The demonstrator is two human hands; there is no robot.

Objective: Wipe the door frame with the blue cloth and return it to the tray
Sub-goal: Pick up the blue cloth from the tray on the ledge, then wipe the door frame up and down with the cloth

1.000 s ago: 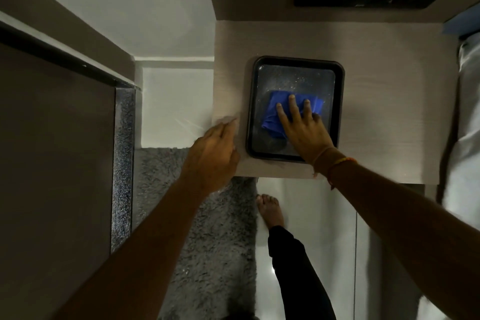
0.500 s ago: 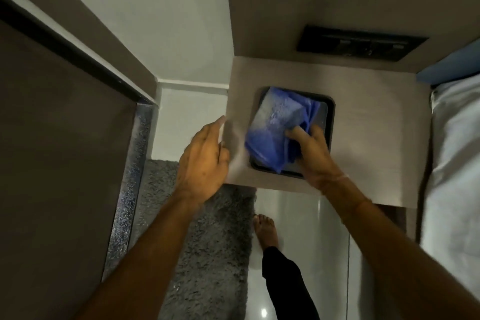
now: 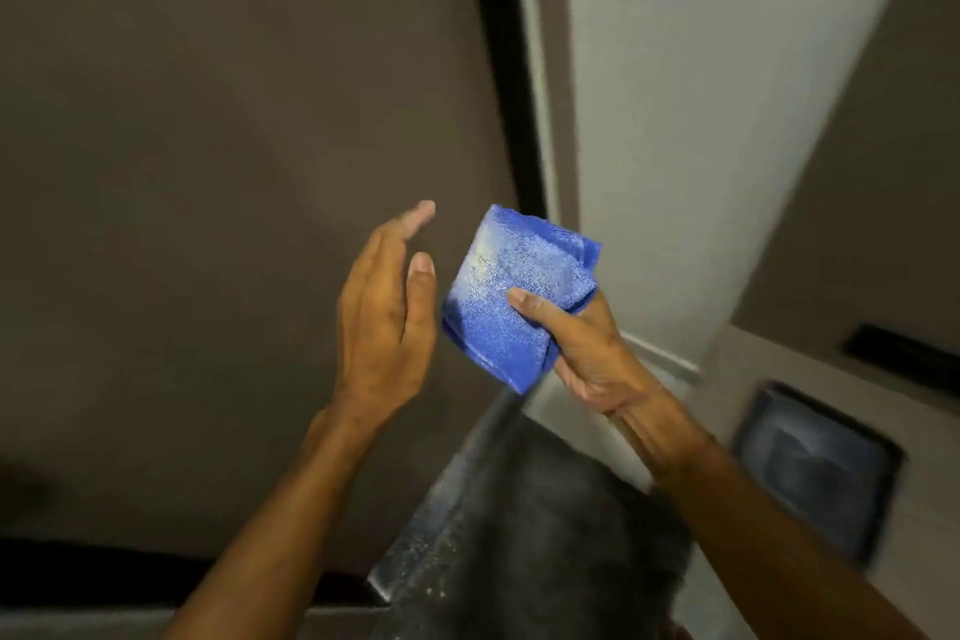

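My right hand (image 3: 587, 348) grips the folded blue cloth (image 3: 511, 291) and holds it up in mid-air, just in front of the dark vertical door frame (image 3: 506, 68). Thumb on the front of the cloth, fingers behind it. My left hand (image 3: 384, 307) is beside the cloth on its left, fingers apart and holding nothing, a small gap from the cloth's edge. The dark tray (image 3: 815, 468) lies at the lower right on the wooden table top, nothing in it, blurred by motion.
A brown door panel (image 3: 234, 172) fills the left half. A white wall (image 3: 701, 94) stands right of the frame. A grey shaggy rug (image 3: 545, 535) and a speckled threshold strip (image 3: 431, 530) lie below. A black switch plate (image 3: 904, 359) is on the far right.
My right hand lifted the blue cloth out of the tray and carried it left and up toward the door frame. My left hand left the table edge. The view swung left to the door.
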